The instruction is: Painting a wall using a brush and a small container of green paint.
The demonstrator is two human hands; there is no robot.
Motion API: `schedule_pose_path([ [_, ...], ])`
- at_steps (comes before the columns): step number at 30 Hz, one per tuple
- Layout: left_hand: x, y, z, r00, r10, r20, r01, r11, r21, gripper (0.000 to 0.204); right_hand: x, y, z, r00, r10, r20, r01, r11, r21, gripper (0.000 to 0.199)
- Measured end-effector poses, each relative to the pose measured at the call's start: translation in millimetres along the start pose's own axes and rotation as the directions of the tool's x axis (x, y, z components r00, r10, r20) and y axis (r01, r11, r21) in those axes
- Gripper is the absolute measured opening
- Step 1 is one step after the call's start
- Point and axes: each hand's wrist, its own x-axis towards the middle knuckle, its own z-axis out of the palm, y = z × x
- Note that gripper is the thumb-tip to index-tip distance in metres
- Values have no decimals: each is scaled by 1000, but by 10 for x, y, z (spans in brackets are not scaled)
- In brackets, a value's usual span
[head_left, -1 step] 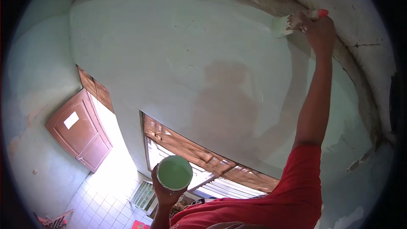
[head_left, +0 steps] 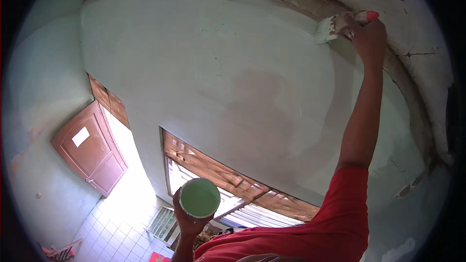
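Stretched up to the top of the wall, my right hand (head_left: 366,31) is closed round a wide paintbrush (head_left: 336,28) with a red-tipped handle. Its pale, paint-covered bristles point left and lie at the pale green wall (head_left: 194,43), just below the brownish bare band along the top. Low in front of me, my left hand (head_left: 189,222) grips a round paint pot (head_left: 200,198) by its side. Light green paint fills part of the pot, and white drips mark its rim.
A window with a wooden frame (head_left: 233,177) is set in the wall below. At the left, a brown door (head_left: 92,148) with a white paper stands open beside a bright doorway. White floor tiles (head_left: 111,233) lie far below, with a green slatted thing (head_left: 162,224) near the window.
My right hand and the paintbrush have shifted very slightly to the right, and the bristles show more clearly. The paint pot in my left hand has barely moved.
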Motion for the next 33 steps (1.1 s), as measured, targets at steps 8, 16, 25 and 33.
schedule_pose_path([
  [8,14,-75,29,996,31,-81,-33,999,-25,106,574,-1390,287,897,-430,-101,387,657,647,18],
  [16,-34,-79,109,995,-29,-94,26,999,-28,107,829,-1756,677,847,-406,343,-55,575,816,17],
  [25,1,-118,81,993,9,-118,-9,1000,7,107,750,-971,870,842,-401,360,62,736,674,29],
  [33,-7,-141,73,994,12,-109,-15,1000,-26,107,893,-1742,876,927,-305,217,-92,376,922,14],
])
